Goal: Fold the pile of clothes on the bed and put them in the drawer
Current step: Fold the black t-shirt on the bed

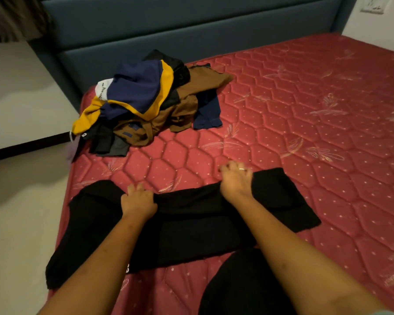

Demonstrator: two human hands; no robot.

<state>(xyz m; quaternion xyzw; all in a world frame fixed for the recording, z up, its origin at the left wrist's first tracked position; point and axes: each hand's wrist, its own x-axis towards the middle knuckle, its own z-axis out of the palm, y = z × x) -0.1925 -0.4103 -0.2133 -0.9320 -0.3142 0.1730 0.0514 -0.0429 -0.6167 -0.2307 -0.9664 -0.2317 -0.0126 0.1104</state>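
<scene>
A black garment (191, 226) lies spread across the near part of the red quilted mattress (305, 133), its left end hanging over the bed's edge. My left hand (138, 200) grips its far edge left of centre. My right hand (236, 180) grips the same edge further right, the cloth bunched under the fingers. A pile of clothes (146, 101) in navy, yellow, brown and black sits at the mattress's far left corner. No drawer is in view.
A dark blue padded headboard (191, 26) runs behind the pile. Pale floor (21, 212) lies left of the bed. My black-clad knee (243, 285) rests on the mattress near the front edge. Open mattress stretches to the right.
</scene>
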